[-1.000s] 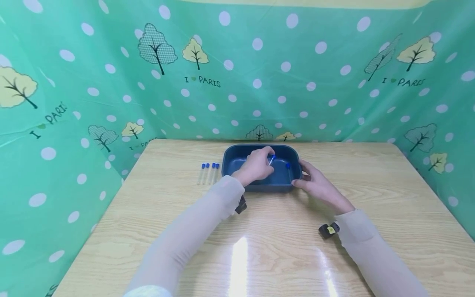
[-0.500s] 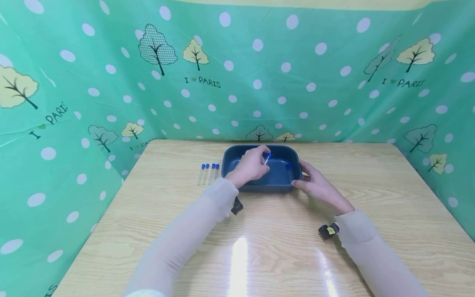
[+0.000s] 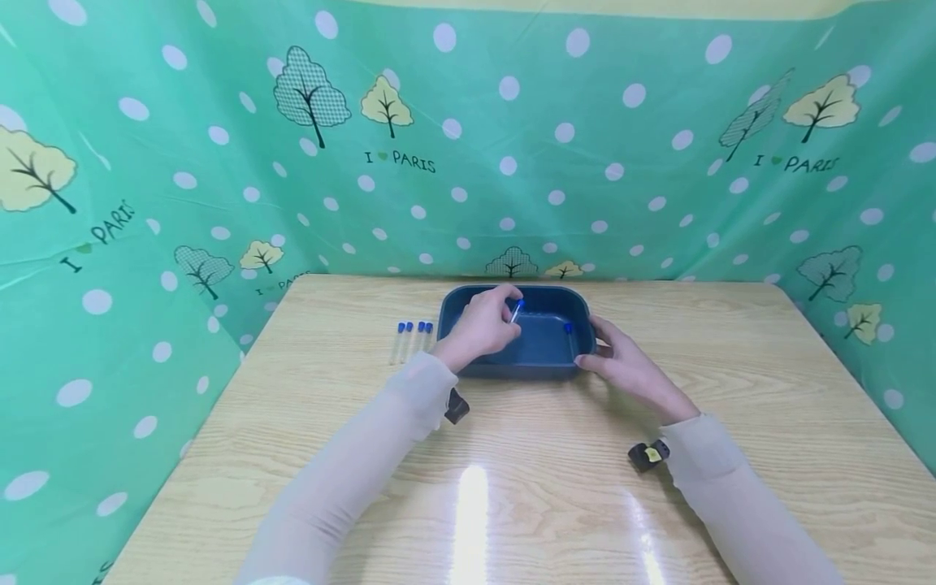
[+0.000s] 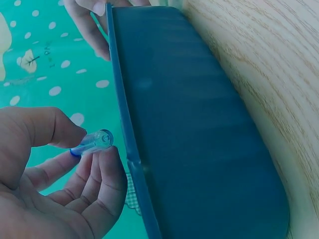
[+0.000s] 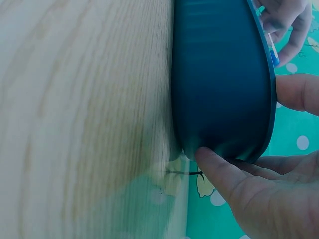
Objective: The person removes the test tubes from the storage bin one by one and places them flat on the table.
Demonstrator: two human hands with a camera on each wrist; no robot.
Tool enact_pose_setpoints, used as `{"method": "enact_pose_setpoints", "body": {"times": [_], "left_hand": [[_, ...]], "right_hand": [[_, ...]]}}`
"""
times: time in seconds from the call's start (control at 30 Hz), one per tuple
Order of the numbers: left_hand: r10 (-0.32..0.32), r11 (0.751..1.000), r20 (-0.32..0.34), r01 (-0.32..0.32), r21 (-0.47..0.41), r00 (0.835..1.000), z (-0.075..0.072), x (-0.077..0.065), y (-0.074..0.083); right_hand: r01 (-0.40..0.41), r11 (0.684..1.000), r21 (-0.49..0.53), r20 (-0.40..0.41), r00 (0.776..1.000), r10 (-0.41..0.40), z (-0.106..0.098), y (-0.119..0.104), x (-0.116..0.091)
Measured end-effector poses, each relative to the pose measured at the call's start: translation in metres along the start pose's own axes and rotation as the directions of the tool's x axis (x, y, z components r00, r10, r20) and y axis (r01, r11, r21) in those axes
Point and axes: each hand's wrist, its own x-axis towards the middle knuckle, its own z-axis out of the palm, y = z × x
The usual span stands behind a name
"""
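My left hand [image 3: 477, 327] pinches a clear, blue-capped test tube [image 3: 517, 312] between thumb and fingers, over the left half of a dark blue basin [image 3: 537, 372]. In the left wrist view, the clear end of that test tube [image 4: 97, 142] points toward the camera, beside the basin's wall [image 4: 189, 119]. At the basin's right end, my right hand [image 3: 620, 362] holds on, thumb at the rim and fingers against the outer wall [image 5: 224, 89]. Another blue-capped tube [image 3: 569, 335] lies inside the basin near its right end.
Several blue-capped tubes [image 3: 409, 327] lie side by side on the wooden table [image 3: 541, 455], left of the basin. A green curtain [image 3: 504, 203] with dots and trees hangs behind the table and along its sides. Each wrist carries a small black camera [image 3: 647, 455].
My left hand has drawn leftward over the basin with the test tube still pinched. The right hand and basin stay where they were.
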Motion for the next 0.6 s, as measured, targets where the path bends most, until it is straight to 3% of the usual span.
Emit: {"method": "enact_pose_setpoints", "body": {"times": [0.6], "left_hand": [[-0.029, 0.999, -0.01, 0.029, -0.019, 1.0, -0.016, -0.013, -0.01]], "right_hand": [[0.002, 1.0, 0.006, 0.014, 1.0, -0.002, 0.0, -0.004, -0.002]]}}
